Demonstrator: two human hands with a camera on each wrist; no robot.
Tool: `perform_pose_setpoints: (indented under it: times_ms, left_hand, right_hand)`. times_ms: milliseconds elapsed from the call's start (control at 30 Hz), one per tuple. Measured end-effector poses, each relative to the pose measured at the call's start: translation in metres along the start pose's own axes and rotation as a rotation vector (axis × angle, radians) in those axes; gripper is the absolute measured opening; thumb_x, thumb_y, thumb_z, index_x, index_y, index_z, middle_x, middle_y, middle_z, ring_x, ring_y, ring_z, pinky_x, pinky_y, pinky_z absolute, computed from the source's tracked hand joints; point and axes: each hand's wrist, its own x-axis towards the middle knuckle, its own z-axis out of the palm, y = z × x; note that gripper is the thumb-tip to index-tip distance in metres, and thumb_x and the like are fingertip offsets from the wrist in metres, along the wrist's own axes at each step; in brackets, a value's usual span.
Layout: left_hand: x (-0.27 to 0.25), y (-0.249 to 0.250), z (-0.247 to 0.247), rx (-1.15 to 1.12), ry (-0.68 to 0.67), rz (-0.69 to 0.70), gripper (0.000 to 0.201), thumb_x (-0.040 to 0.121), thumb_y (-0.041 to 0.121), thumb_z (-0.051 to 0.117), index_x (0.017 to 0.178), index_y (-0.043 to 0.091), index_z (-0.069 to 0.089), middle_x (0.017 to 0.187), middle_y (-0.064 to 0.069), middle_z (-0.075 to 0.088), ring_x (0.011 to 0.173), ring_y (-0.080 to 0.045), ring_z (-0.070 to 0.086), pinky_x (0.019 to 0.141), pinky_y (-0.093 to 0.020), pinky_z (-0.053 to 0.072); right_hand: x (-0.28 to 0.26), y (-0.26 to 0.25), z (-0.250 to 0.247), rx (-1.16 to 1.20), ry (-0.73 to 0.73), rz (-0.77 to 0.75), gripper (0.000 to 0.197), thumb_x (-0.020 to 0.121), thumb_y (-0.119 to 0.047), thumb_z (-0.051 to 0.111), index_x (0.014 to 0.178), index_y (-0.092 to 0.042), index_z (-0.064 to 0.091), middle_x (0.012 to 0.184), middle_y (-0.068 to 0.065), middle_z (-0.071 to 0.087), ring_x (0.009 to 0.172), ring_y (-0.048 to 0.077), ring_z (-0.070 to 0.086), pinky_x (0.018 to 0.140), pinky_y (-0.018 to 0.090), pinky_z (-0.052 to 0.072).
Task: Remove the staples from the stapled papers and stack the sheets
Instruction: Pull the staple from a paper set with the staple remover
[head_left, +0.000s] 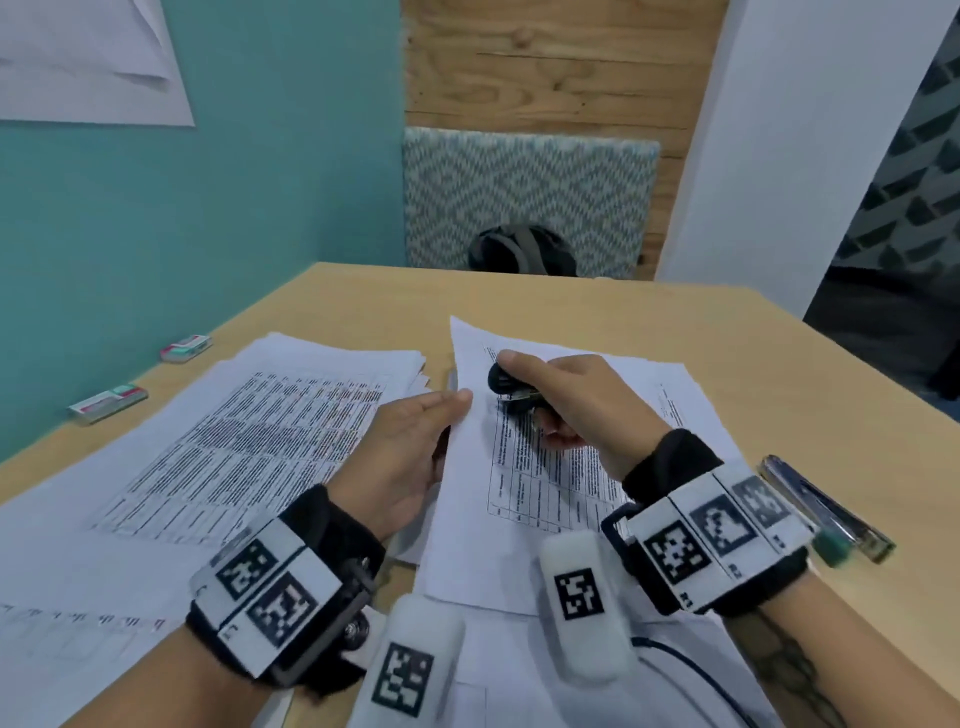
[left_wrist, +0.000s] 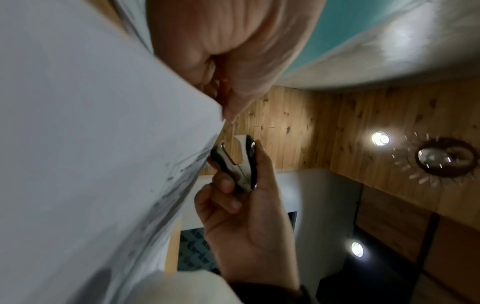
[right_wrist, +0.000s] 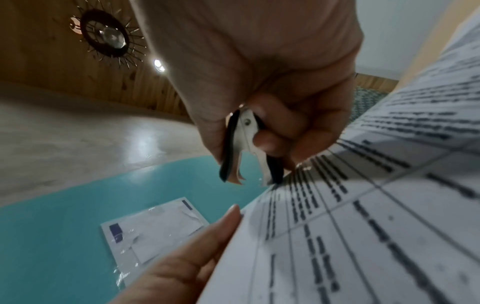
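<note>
My left hand (head_left: 457, 402) pinches the left edge of a printed set of stapled papers (head_left: 519, 519) and tilts it up off the wooden table (head_left: 727, 353). In the left wrist view its thumb and fingers (left_wrist: 223, 107) meet at the papers (left_wrist: 91, 144). My right hand (head_left: 524, 384) grips a black and chrome staple remover (head_left: 504, 384) over the papers' top left part. In the right wrist view the staple remover (right_wrist: 246, 148) has its jaws apart, one tip against the printed page (right_wrist: 363, 226). No staple is visible.
A stack of printed sheets (head_left: 260, 431) lies on the left of the table. More sheets lie under my right hand. A stapler (head_left: 826, 509) sits at the right, past my right wrist. Two staple boxes (head_left: 109, 402) lie along the left edge by the teal wall.
</note>
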Motion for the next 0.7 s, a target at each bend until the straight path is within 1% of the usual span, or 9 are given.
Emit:
perform_pose_setpoints:
  times_ms: [67,167,233,333,400,467,533,633,700]
  left_hand:
    - [-0.001,-0.002,0.001,-0.039,-0.011,-0.047,0.022,0.09,0.016,0.054,0.1,0.0,0.064,0.09,-0.014,0.069,0.072,-0.019,0.064,0.071,-0.029,0.055]
    - [-0.003,-0.004,0.001,-0.095,-0.047,-0.104,0.025,0.086,0.02,0.058,0.102,0.003,0.065,0.089,-0.011,0.068,0.074,-0.018,0.062,0.064,-0.024,0.056]
    - [-0.007,-0.004,0.002,-0.12,-0.064,-0.122,0.025,0.083,0.019,0.06,0.102,0.003,0.064,0.086,-0.012,0.067,0.063,-0.014,0.064,0.054,-0.019,0.055]
    - [-0.012,-0.001,0.006,-0.151,-0.062,-0.155,0.01,0.085,0.01,0.056,0.086,0.005,0.064,0.071,-0.009,0.066,0.044,-0.009,0.06,0.042,-0.013,0.047]
    - [-0.014,-0.001,0.008,-0.188,-0.034,-0.177,0.016,0.087,0.006,0.053,0.073,0.005,0.06,0.052,-0.004,0.061,0.032,-0.007,0.052,0.035,-0.01,0.041]
    - [-0.015,0.0,0.011,-0.236,-0.017,-0.19,0.022,0.089,0.004,0.05,0.067,0.005,0.054,0.04,0.0,0.054,0.024,-0.006,0.043,0.029,-0.008,0.031]
    - [-0.016,0.001,0.013,-0.275,-0.017,-0.204,0.021,0.09,0.005,0.05,0.069,0.004,0.054,0.04,-0.001,0.054,0.023,-0.006,0.043,0.028,-0.008,0.03]
    - [-0.016,0.0,0.013,-0.307,-0.021,-0.241,0.018,0.09,0.009,0.051,0.075,0.002,0.059,0.048,-0.005,0.059,0.03,-0.009,0.051,0.031,-0.01,0.037]
    - [-0.015,-0.002,0.012,-0.305,-0.014,-0.266,0.017,0.089,0.01,0.052,0.077,0.002,0.061,0.057,-0.007,0.062,0.037,-0.01,0.056,0.034,-0.013,0.043]
  right_hand:
    - [0.0,0.004,-0.004,0.062,0.017,-0.003,0.044,0.088,-0.037,0.06,0.049,-0.017,0.055,0.052,0.007,0.036,0.035,0.01,0.032,0.043,0.016,0.029]
    - [-0.004,0.008,-0.008,0.059,-0.003,-0.006,0.039,0.087,-0.037,0.061,0.056,-0.014,0.057,0.048,0.004,0.038,0.031,0.006,0.034,0.044,0.019,0.028]
    - [-0.005,0.011,-0.008,0.015,-0.01,-0.023,0.034,0.085,-0.04,0.062,0.071,-0.01,0.057,0.051,0.003,0.039,0.035,0.007,0.037,0.046,0.02,0.031]
    - [-0.004,0.012,-0.009,-0.043,0.004,-0.069,0.034,0.082,-0.043,0.064,0.076,-0.01,0.056,0.049,0.0,0.04,0.041,0.01,0.037,0.045,0.019,0.035]
    - [-0.004,0.012,-0.008,-0.068,0.016,-0.094,0.036,0.08,-0.043,0.067,0.069,-0.01,0.055,0.048,0.0,0.041,0.041,0.012,0.038,0.047,0.021,0.036]
    - [-0.004,0.011,-0.008,-0.102,0.027,-0.118,0.041,0.078,-0.042,0.068,0.049,-0.016,0.054,0.048,0.004,0.043,0.043,0.016,0.039,0.05,0.025,0.036]
    - [-0.006,0.01,-0.007,-0.127,0.039,-0.136,0.048,0.077,-0.042,0.069,0.04,-0.019,0.051,0.048,0.006,0.045,0.045,0.018,0.041,0.051,0.027,0.037]
    - [-0.007,0.009,-0.007,-0.133,0.038,-0.122,0.046,0.078,-0.041,0.069,0.047,-0.015,0.046,0.048,0.007,0.047,0.043,0.017,0.044,0.048,0.026,0.039]
    - [-0.007,0.009,-0.007,-0.117,0.003,-0.078,0.044,0.08,-0.039,0.068,0.05,-0.014,0.048,0.048,0.006,0.048,0.037,0.012,0.043,0.044,0.022,0.039]
